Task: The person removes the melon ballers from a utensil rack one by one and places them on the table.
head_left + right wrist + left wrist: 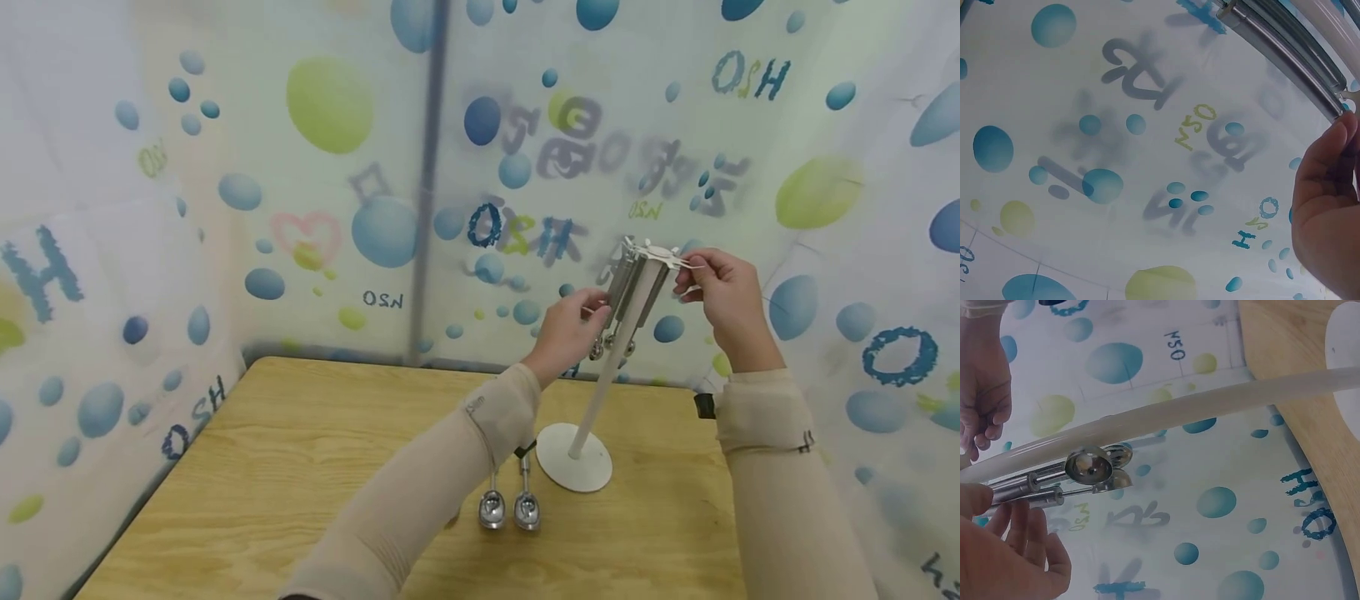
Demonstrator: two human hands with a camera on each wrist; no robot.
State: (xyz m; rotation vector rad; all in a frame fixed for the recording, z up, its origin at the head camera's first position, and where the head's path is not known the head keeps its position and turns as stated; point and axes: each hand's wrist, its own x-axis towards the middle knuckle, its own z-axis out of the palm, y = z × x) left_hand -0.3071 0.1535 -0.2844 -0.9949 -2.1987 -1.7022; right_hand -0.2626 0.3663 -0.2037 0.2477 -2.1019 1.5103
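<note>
A white utensil stand (637,312) leans to the right in the head view, its round base (555,458) at the table surface. Metal scoops with thick tubular handles and deep bowls (1089,466) hang from the pronged top. My left hand (566,332) has its thumb and fingers around a hanging scoop's handle (1044,497). Up at the top, my right hand (731,304) pinches a white prong of the stand between thumb and curled fingers. In the right wrist view its fingertips are right at the upper end of a metal handle (1291,65).
Two more metal scoops, a left one (492,510) and a right one (527,512), lie side by side on the wooden table (300,450), handles partly behind my left sleeve. Patterned curtains (330,208) with blue and green dots hang behind and on both sides.
</note>
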